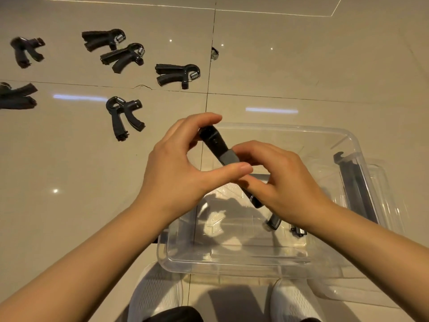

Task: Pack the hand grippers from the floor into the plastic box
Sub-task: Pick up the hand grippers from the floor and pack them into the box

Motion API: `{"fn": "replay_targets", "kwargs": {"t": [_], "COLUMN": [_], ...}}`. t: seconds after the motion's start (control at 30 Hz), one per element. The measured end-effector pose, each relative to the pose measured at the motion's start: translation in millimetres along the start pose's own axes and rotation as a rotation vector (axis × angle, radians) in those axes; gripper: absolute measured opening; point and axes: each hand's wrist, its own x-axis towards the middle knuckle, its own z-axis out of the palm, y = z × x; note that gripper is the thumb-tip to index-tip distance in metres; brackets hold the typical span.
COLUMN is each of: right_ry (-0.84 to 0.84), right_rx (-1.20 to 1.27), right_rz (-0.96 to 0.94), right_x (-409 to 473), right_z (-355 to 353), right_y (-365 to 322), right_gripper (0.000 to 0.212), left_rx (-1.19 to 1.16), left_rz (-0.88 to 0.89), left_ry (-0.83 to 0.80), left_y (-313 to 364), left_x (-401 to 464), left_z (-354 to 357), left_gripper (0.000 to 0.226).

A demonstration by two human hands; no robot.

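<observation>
While my left hand (178, 173) and right hand (278, 182) both pinch one hand gripper (218, 145) above the plastic box (232, 263), I judge lowering it inside comes next.

I see black hand grippers (177, 75) with silver springs on beige glossy tiles (301, 66), a clear plastic box (232, 263), and white mesh shoes (153, 296).
</observation>
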Motion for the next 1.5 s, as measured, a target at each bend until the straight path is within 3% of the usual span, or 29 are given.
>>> {"fn": "replay_targets", "kwargs": {"t": [0.2,0.3,0.43,0.63,0.83,0.97,1.03,1.13,1.5], "right_ry": [0.064,0.087,0.005,-0.123,-0.231,-0.46,-0.652,-0.839,-0.838], "right_rx": [0.409,0.43,0.537,0.494,-0.106,-0.661,-0.828,-0.937,-1.061], "right_rz": [0.297,0.485,0.739,0.898,0.821,0.492,0.428,0.41,0.302], "right_x": [0.0,-0.9,-3.9,-2.6,1.6,-3.2,-11.4,-22.9,-42.6], "right_z": [-11.9,-4.2,16.4,50.0,47.7,19.6,11.6,7.4,22.1], "right_y": [10.7,31.1,58.8,84.3,107.0,122.0,124.6,126.7,118.6], "right_gripper": [0.026,0.019,0.01,0.009,0.033,0.039,0.048,0.07,0.065], "left_rx": [0.314,0.536,0.692,0.721,0.701,0.706,0.724,0.748,0.878], "left_rz": [0.174,0.125,0.116,0.123,0.128,0.134,0.139,0.118,0.085], "left_ry": [-0.116,-0.233,-0.291,-0.293,-0.268,-0.26,-0.268,-0.27,-0.278], "left_y": [-24.5,-50.9,-60.2,-60.0,-63.6,-63.4,-63.1,-62.3,-56.5], "left_x": [-3.8,-19.2,-20.7,-20.3,-20.5,-20.5,-20.6,-20.5,-17.3], "left_z": [-2.1,0.2,4.5,5.5,6.4,5.7,5.4,5.9,6.9], "left_gripper": [0.076,0.089,0.087,0.084,0.083,0.082,0.082,0.083,0.086]}}
